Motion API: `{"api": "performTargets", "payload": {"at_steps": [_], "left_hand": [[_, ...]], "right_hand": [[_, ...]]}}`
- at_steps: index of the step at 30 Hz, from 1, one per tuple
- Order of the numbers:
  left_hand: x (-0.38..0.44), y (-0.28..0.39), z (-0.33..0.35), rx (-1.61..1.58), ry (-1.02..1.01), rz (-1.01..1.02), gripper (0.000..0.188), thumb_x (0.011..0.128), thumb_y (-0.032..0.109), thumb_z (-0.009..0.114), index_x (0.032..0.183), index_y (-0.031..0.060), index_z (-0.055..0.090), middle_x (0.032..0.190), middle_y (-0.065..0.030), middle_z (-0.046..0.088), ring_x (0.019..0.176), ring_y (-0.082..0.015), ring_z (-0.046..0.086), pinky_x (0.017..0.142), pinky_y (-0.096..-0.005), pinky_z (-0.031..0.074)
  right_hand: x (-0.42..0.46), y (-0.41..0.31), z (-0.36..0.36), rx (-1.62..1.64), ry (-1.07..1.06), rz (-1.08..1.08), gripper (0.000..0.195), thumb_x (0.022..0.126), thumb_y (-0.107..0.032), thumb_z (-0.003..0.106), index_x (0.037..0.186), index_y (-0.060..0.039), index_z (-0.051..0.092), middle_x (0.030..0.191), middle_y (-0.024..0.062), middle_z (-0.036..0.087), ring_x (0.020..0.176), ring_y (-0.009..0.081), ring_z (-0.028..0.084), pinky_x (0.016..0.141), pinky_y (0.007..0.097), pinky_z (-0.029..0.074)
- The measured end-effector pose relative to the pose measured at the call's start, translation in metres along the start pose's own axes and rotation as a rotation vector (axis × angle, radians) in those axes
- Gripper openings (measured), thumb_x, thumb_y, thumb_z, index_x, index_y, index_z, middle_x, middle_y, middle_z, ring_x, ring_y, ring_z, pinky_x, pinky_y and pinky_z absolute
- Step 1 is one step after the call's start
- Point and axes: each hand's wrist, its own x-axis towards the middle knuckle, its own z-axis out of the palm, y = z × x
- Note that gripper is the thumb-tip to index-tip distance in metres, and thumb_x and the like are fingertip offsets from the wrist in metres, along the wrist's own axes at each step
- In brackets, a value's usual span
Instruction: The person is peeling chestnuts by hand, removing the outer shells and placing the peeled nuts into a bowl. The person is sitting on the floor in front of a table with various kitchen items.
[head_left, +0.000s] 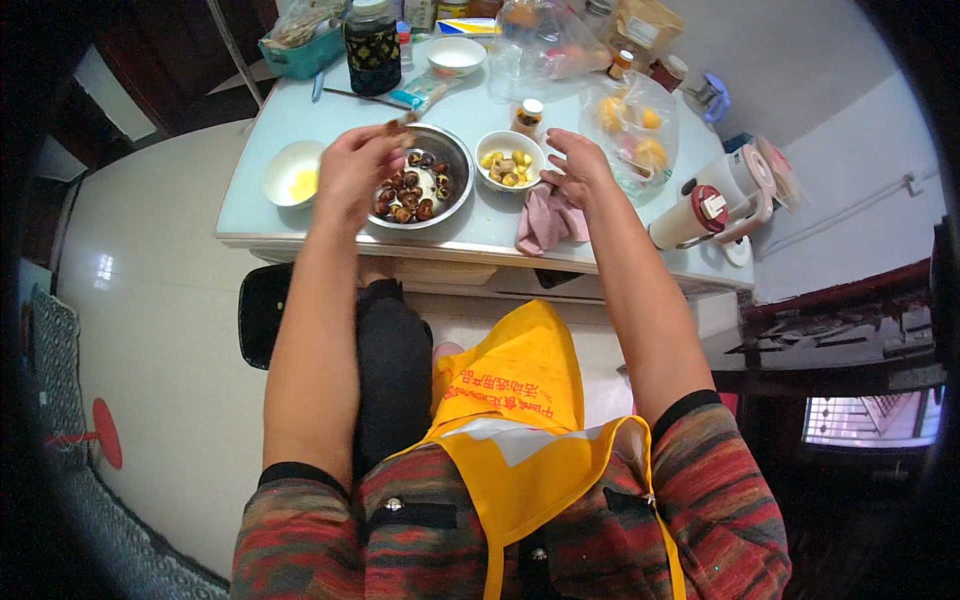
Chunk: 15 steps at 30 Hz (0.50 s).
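Note:
My left hand (352, 172) is over the left rim of a stainless steel bowl (466, 184), its fingers closed on a blurred brown piece (401, 129) that looks like chestnut shell. Several dark brown chestnuts (409, 191), some split to show yellow flesh, lie in the bowl. To its right stands a white bowl (501, 186) of peeled yellow chestnuts (513, 166). My right hand (576, 166) hovers by that bowl's right side with fingers apart and nothing in them. A crumpled pink cloth (551, 221) lies on the table just below this hand.
Left of the steel bowl, a white bowl (281, 176) holds something yellow. A pill bottle (528, 116), bagged fruit (634, 131) and a covered jar (372, 56) stand farther back. A cream flask (686, 217) is at right. A black bin (262, 315) sits below the table (465, 240).

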Motion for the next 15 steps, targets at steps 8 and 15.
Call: {"api": "performTargets", "payload": {"at_steps": [8, 15], "left_hand": [[-0.053, -0.058, -0.201, 0.809, 0.416, -0.045, 0.027, 0.075, 0.008, 0.059, 0.099, -0.0058, 0.057, 0.086, -0.0112, 0.062, 0.073, -0.0173, 0.060, 0.068, -0.0270, 0.047], [-0.049, -0.060, -0.212, 1.088, 0.385, 0.071, 0.025, 0.078, 0.022, 0.062, 0.089, -0.0001, 0.066, 0.077, -0.0128, 0.066, 0.073, -0.0224, 0.064, 0.069, -0.0322, 0.048]], "right_hand": [[-0.022, 0.008, 0.006, 0.176, -0.149, -0.005, 0.018, 0.083, -0.007, 0.055, 0.101, -0.0022, 0.057, 0.093, 0.0066, 0.058, 0.082, 0.0154, 0.056, 0.067, 0.0264, 0.051], [-0.060, -0.009, 0.065, 0.351, -0.311, 0.012, 0.021, 0.082, -0.003, 0.053, 0.103, 0.0026, 0.054, 0.094, 0.0104, 0.055, 0.083, 0.0171, 0.055, 0.068, 0.0265, 0.051]]}}
